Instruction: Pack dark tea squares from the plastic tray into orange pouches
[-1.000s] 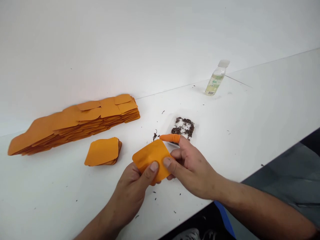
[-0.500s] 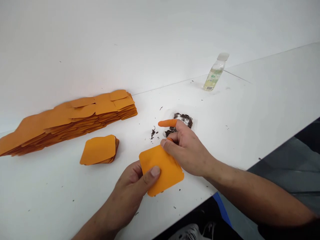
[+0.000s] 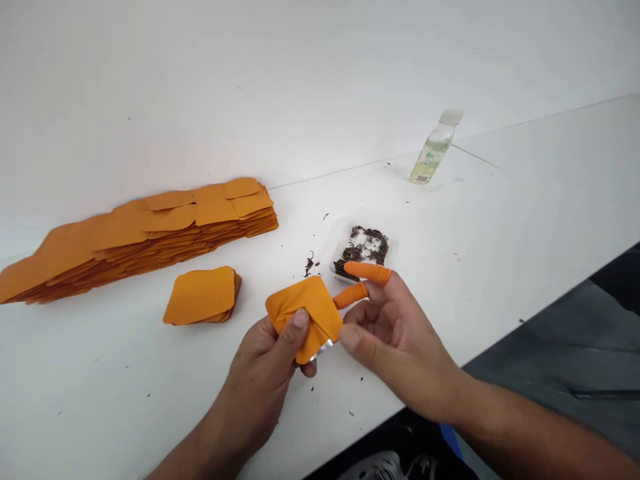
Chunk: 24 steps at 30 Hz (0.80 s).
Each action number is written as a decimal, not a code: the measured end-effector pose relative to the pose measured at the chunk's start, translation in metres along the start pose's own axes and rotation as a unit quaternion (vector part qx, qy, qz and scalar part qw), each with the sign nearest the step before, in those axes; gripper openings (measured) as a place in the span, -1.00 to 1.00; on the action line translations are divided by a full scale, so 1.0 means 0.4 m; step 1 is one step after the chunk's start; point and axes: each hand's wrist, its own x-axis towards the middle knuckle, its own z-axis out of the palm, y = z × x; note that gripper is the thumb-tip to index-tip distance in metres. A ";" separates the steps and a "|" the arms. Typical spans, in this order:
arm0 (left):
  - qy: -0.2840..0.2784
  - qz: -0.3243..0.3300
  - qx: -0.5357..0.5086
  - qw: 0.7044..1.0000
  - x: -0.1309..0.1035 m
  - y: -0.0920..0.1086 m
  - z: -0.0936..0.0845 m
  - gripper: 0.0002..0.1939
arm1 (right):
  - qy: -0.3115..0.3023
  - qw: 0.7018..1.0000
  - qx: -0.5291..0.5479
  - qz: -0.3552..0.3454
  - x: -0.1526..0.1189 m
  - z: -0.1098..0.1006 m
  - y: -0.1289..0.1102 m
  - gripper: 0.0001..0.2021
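My left hand (image 3: 273, 357) is closed on an orange pouch (image 3: 316, 305), thumb across its front and fingers behind. The pouch is creased beneath the thumb, and a silvery inner surface shows along its lower right edge. My right hand (image 3: 393, 327) is at the pouch's right side with its fingers apart. Orange finger cots cover two of its fingers; one cot tip meets the pouch's edge, and the thumb is by the lower right corner. Behind this hand stands a clear plastic tray (image 3: 393, 248) holding dark, thin shreds (image 3: 377, 237), partly hidden by the fingers.
A long row of overlapping orange pouches (image 3: 145, 230) lies along the wall at left. Nearer me sits a small pile of orange pouches (image 3: 203, 295). A bottle of pale yellow liquid (image 3: 431, 153) stands at the back right. Dark crumbs (image 3: 310, 263) dot the white table (image 3: 500, 247).
The pouch has turned and creased, and its silvery inside now shows at the edge. My right hand has moved off its top edge to its right side, fingers spreading. More of the tray is visible.
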 end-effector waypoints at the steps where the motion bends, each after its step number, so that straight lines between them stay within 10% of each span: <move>1: 0.004 -0.007 -0.006 1.000 0.001 0.001 0.001 -0.49 | -0.003 1.000 -0.008 0.010 -0.011 0.002 0.006 -0.37; 13: -0.009 -0.050 -0.083 0.995 -0.005 0.009 0.020 -0.53 | -0.047 0.997 0.040 -0.054 -0.013 0.029 0.033 -0.48; 21: -0.072 -0.007 -0.001 0.997 -0.015 -0.019 0.014 -0.52 | 0.032 0.992 0.105 -0.065 -0.011 0.049 0.056 -0.56; 24: -0.003 0.002 0.013 1.000 -0.011 -0.014 0.003 -0.54 | 0.042 0.993 0.109 -0.021 0.002 0.043 0.037 -0.47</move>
